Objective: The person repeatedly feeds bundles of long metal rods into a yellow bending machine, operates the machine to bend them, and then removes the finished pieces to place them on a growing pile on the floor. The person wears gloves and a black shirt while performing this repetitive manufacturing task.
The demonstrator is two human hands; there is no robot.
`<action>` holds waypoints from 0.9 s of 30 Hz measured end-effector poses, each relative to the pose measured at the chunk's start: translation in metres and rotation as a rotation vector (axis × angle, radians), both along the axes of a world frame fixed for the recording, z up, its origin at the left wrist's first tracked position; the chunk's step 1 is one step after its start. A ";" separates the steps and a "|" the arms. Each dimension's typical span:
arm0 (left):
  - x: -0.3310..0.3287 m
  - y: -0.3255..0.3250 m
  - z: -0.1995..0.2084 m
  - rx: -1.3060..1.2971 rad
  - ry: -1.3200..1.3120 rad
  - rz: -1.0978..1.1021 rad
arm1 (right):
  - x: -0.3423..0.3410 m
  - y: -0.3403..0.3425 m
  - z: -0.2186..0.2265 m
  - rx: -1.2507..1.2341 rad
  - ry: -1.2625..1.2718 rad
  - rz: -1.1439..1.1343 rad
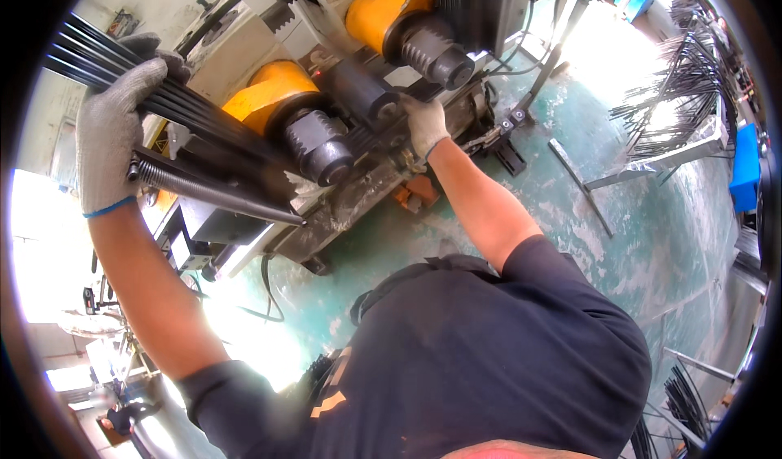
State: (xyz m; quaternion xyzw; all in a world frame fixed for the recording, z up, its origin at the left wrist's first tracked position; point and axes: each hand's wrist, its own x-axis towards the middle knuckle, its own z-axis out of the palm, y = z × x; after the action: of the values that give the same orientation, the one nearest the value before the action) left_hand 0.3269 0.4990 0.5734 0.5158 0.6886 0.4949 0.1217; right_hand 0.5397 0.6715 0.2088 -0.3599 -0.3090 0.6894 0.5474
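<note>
The gloved left hand [110, 137] is gripping black rods [204, 121] in its fingers [145, 78]; they are slanting over the machine's [346, 219] left end. The gloved right hand [425, 125] is lying at a dark cylinder [355, 86] near the front edge, its finger closure not showing clearly.

Rods [195, 114] at left, machine [277, 91] ahead, rod pile [683, 84] on rack [669, 160], right

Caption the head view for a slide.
Gloved left grip around black rods, gloved right grip at a black cylinder between two yellow housings.
</note>
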 end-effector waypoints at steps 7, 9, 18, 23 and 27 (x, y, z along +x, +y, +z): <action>0.002 -0.008 0.004 -0.029 0.023 -0.001 | 0.000 0.014 -0.029 0.367 -0.167 -0.033; -0.014 -0.009 0.003 -0.044 -0.022 0.036 | -0.001 0.013 -0.026 0.318 -0.186 -0.009; -0.036 -0.011 0.009 -0.140 0.206 0.024 | 0.006 0.001 0.013 0.062 -0.125 0.053; -0.020 -0.008 0.008 -0.159 0.133 0.014 | 0.010 0.004 0.012 0.063 -0.144 0.087; -0.032 -0.011 0.011 -0.204 0.115 0.072 | 0.013 0.007 0.014 0.163 -0.220 0.080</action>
State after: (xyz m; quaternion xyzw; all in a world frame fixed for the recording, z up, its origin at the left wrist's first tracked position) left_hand 0.2946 0.4885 0.5842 0.5033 0.7594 0.3956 0.1159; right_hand 0.5522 0.6783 0.2224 -0.3751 -0.4361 0.6398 0.5097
